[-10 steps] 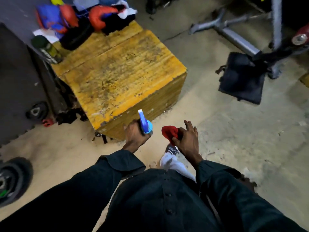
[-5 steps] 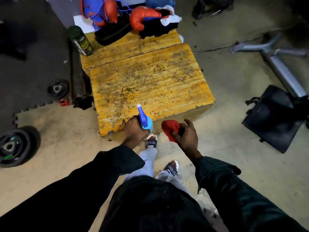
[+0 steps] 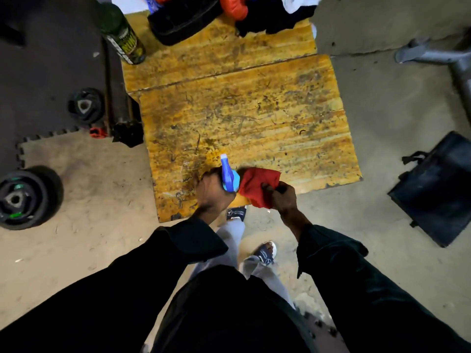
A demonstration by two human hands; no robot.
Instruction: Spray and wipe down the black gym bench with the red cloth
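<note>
While the crumpled red cloth (image 3: 257,186) is pinched in the right hand (image 3: 283,197), touching the blue plastic spray bottle (image 3: 228,175) gripped by the left hand (image 3: 212,191), both hang over the near edge of the worn yellow wooden box (image 3: 254,128). No black bench pad shows clearly, so I judge spraying and wiping not yet begun. Beyond the box, a dark green can (image 3: 119,31) carries unreadable yellow lettering.

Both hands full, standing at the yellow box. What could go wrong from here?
1. The blue spray bottle in the left hand sits against the bunched red cloth gripped by the right hand; spraying now would likely soak the cloth.
2. No black bench in view; spray could hit the worn yellow wooden box instead.
</note>
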